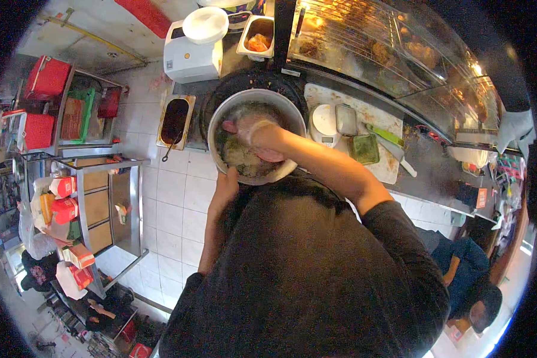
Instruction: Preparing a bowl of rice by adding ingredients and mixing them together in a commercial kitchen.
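A large round metal pot [301,154] stands on the dark counter in front of me. My left hand [229,181] grips its near-left rim. My right hand [253,129] reaches down inside the pot, seemingly in a thin clear glove, with its fingers blurred and partly hidden. Around it lie pinkish pieces that look like raw meat [270,155], in a greenish-brown wet mix [241,154]. Whether the right fingers hold any of it I cannot make out.
Right of the pot, a white cutting board [387,172] bears a kitchen scale [325,125], glass containers [364,149] and a knife [396,155]. Behind is a lit glass display case [362,58]. A pan of dark sauce [176,121] sits left. Another person [461,264] is at far right.
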`<state>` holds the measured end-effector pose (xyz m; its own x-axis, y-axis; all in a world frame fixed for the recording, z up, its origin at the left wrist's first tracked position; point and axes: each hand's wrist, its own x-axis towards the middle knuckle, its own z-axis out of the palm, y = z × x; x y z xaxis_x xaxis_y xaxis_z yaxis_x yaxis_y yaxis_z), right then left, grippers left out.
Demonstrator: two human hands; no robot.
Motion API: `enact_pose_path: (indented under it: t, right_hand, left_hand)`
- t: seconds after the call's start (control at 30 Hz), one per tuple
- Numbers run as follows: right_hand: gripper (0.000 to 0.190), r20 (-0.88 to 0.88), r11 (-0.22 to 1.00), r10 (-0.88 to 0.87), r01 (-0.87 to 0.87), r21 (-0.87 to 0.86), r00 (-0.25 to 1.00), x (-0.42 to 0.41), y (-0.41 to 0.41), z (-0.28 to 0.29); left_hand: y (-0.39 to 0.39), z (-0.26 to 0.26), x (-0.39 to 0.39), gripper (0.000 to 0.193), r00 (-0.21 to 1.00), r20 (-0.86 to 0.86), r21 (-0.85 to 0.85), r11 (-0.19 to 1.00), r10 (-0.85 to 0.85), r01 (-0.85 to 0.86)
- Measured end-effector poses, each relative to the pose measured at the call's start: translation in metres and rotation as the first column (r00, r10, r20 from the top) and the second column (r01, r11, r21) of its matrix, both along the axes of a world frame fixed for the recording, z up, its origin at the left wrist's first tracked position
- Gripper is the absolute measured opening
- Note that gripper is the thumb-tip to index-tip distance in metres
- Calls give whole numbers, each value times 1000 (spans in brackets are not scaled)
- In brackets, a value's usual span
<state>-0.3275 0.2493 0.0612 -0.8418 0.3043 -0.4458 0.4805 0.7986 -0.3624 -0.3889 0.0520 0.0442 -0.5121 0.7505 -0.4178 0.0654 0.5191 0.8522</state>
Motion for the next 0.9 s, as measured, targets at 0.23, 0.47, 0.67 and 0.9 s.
enact_pose_path:
  t: [0.23,0.47,0.67,0.9]
  right_hand:
    - [51,-211,988,-49,16,-153,976,-28,29,-87]
    - [30,-54,654,-631,493,-574,774,27,0,103]
    - [21,-355,920,-350,389,44,867,124,6,98]
    - [21,-234,865,-248,324,384,940,117,-7,94]
  left_hand:
    - [20,48,17,50,970,240,-15,1000,26,-24]
    - [-18,-45,-9,49,992,105,16,998,-66,64]
    - [6,-25,1,46,999,-31,-54,998,22,-24]
    - [10,-2,3,51,940,309,40,986,143,-163]
